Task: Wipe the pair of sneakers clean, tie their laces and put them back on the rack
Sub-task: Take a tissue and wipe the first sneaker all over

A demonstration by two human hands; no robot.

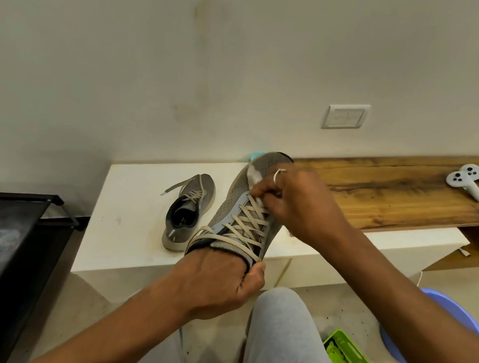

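Above the bench [137,197], left hand [217,283] grips the sneaker [228,207] by its collar, steadying it; right hand [300,202], at 1 o'clock, pinches a white wipe [254,175] against the upper.

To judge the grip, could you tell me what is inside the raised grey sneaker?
The left hand enters the grey mesh sneaker, thumb outside; fingers and insole are covered.

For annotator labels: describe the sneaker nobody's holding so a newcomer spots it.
Start at the white cabinet against the wall. A grey sneaker sits on its top, left of the raised sneaker. Unlike that one, it lies untouched, one lace trailing loose.
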